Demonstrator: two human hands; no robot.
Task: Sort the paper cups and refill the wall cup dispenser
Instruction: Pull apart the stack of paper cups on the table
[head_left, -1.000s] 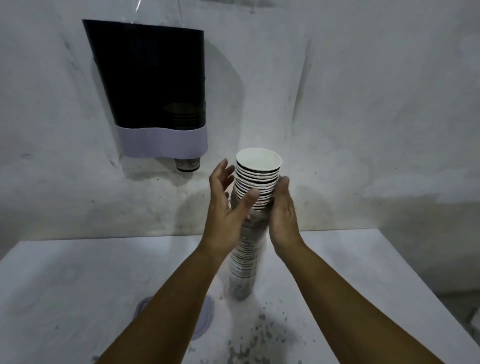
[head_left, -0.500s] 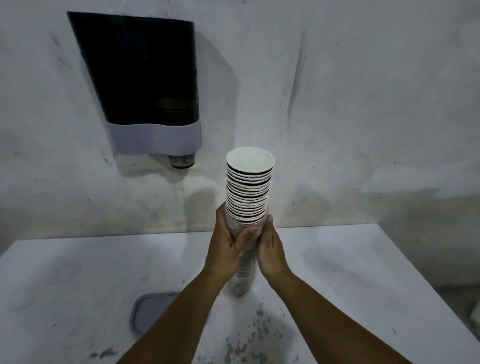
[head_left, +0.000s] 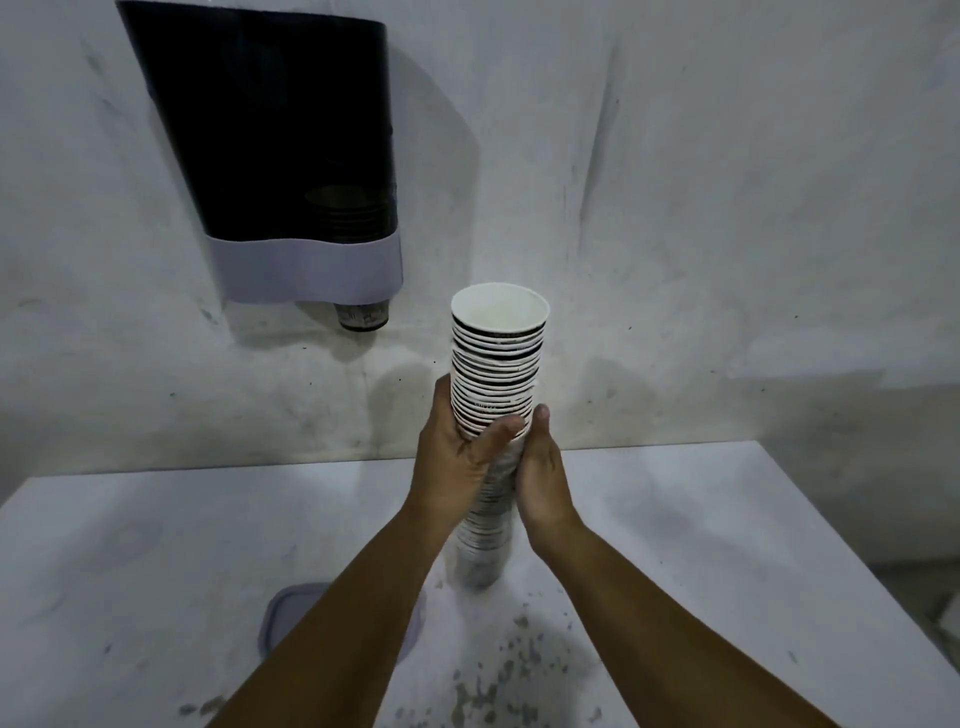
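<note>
A tall stack of paper cups (head_left: 496, 364) stands upright on the white table (head_left: 727, 519), its open white mouth facing up. My left hand (head_left: 457, 462) wraps the stack's middle from the left, thumb across the front. My right hand (head_left: 543, 478) presses against the stack from the right. The wall cup dispenser (head_left: 291, 156) hangs up and to the left, dark and see-through with a pale band at the bottom. A few cups show inside it, and one cup (head_left: 362, 316) pokes out underneath.
A grey lid (head_left: 288, 618) lies flat on the table under my left forearm. Dark specks mark the table in front of the stack. The table's right edge drops off at the far right. A scuffed white wall stands behind.
Both hands slid down from the top of the stack to its middle and closed around it. The view shifted a little, so the dispenser now sits higher and further left.
</note>
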